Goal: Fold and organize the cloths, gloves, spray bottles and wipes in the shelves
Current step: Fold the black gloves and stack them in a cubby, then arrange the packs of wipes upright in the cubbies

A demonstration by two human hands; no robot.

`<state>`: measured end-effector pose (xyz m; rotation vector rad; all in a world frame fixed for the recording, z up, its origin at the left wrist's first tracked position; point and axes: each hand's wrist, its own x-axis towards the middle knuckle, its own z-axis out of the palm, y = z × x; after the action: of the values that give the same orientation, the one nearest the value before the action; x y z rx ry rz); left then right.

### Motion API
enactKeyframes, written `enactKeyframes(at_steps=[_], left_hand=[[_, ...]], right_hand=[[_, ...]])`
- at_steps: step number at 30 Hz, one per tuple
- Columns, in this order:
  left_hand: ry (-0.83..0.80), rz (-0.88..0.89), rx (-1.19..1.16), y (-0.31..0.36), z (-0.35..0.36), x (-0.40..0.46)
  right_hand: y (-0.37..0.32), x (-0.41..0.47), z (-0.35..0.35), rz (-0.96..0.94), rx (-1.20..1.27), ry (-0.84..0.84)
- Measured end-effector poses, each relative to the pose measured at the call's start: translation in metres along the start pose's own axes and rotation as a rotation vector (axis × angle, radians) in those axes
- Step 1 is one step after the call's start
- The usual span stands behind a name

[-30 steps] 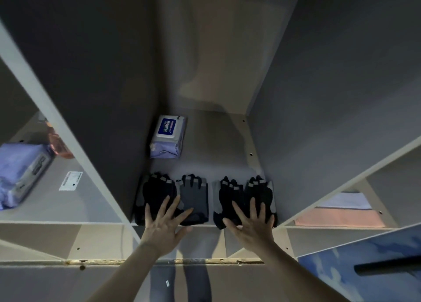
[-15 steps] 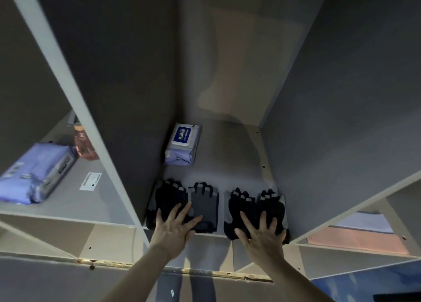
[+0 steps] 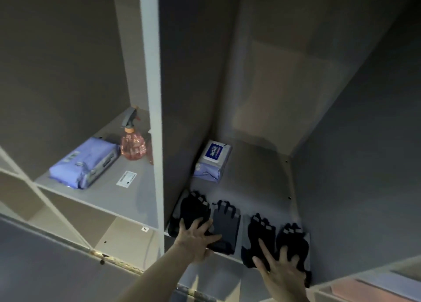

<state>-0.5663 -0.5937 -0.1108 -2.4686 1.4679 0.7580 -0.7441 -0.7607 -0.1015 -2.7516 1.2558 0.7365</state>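
head view: at six o'clock, the left hand (image 3: 196,240) lies flat, fingers spread, on the left glove pair (image 3: 206,219); the right hand (image 3: 281,271), fingers spread, presses the right glove pair (image 3: 276,240). wipes pack (image 3: 213,161) sits at twelve o'clock of them; spray bottle (image 3: 132,142) at ten.

The wipes pack (image 3: 213,161) bears a blue label, its lettering too blurred to read.

Left hand (image 3: 196,241) and right hand (image 3: 281,271) press flat on dark gloves (image 3: 262,238) on the shelf (image 3: 257,201).
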Motion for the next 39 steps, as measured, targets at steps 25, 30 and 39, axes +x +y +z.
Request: enactKeyframes(at_steps=[25, 30, 39], left_hand=[[0.064, -0.036, -0.11, -0.002, -0.001, -0.007], [0.104, -0.019, -0.232, -0.008, -0.015, -0.005], [0.631, -0.165, -0.865, -0.038, -0.071, 0.002]], right_hand=[[0.017, 0.013, -0.008, -0.219, -0.157, 0.029], [0.017, 0.012, -0.05, -0.369, -0.202, -0.025], [-0.069, 0.056, -0.145, -0.287, 0.975, -0.214]])
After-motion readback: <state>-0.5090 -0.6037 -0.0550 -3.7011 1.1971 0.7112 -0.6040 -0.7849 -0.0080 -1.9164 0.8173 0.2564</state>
